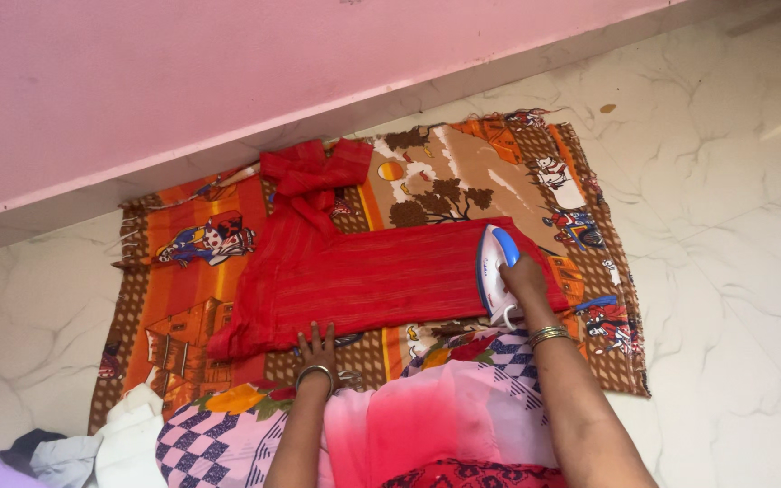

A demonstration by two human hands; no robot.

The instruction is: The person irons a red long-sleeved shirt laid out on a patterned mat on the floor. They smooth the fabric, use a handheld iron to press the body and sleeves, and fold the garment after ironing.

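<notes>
A red garment lies spread flat on a patterned orange and brown cloth on the floor. My right hand grips the handle of a white and blue iron, which rests on the garment's right end. My left hand, a bangle at the wrist, presses flat with fingers spread on the garment's near edge. The garment's far part is bunched up near the wall.
A pink wall rises just behind the cloth. White marble floor spreads to the right. A pile of white and pale clothes lies at the lower left. My checked and pink clothing covers the near edge.
</notes>
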